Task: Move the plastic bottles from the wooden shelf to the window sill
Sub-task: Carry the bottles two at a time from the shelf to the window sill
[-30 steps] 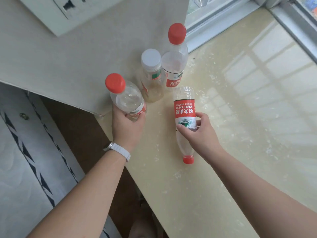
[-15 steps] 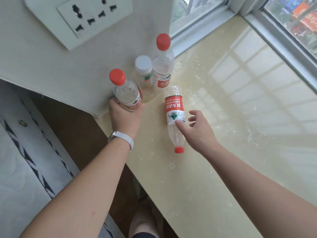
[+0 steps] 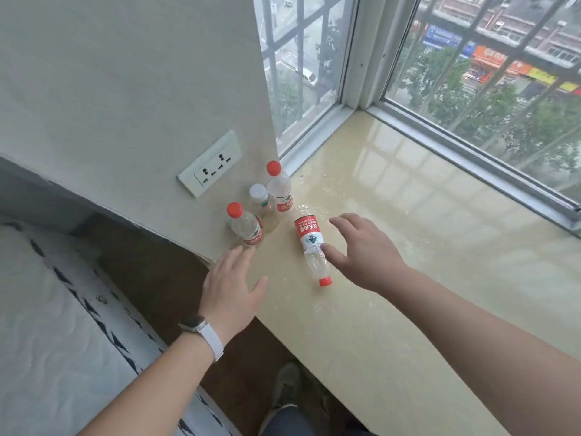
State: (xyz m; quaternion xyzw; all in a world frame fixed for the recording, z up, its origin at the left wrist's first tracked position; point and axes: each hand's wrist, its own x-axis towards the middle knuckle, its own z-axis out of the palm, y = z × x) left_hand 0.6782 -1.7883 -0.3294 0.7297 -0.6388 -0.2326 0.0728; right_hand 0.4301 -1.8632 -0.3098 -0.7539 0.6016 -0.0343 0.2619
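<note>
Several clear plastic bottles are on the cream window sill (image 3: pixel 424 247), near the wall corner. A red-capped bottle (image 3: pixel 246 226) stands nearest me. Behind it stand a white-capped bottle (image 3: pixel 261 201) and a taller red-capped bottle (image 3: pixel 278 188). A fourth bottle (image 3: pixel 309 243) with a red label lies on its side, red cap toward me. My left hand (image 3: pixel 231 289) hovers with fingers spread just below the nearest upright bottle, holding nothing. My right hand (image 3: pixel 361 251) is open beside the lying bottle, its thumb tip at the bottle's shoulder.
A wall socket (image 3: pixel 210 163) is on the wall left of the bottles. Barred windows (image 3: pixel 490 77) border the sill's far and right sides. A mattress (image 3: pixel 53 335) lies at lower left, with brown floor (image 3: pixel 151 272) and my shoe (image 3: pixel 284 388) between it and the sill.
My left hand let go of the nearest upright bottle and drew back. My right hand released the lying bottle and opened. The view rose, showing the windows.
</note>
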